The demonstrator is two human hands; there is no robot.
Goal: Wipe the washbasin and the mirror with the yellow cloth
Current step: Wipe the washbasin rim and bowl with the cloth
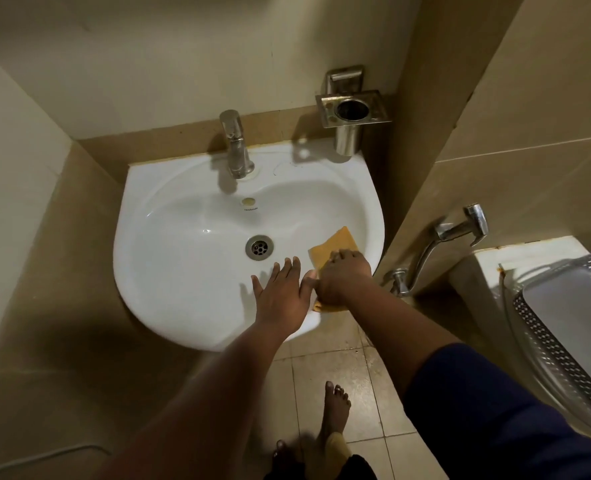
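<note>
Yellow cloth [335,247] lies on near-right rim of washbasin [183,237] — soft, light, prob. damp, so press flat w/ palm. Right hand [344,277] grasps it; left hand [283,292] rests released on rim.

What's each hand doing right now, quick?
Left hand: open, fingers straight, flat on the washbasin front rim.
Right hand: pressing the yellow cloth against the basin's right side; whether its fingers curl round it cannot be told.
</note>
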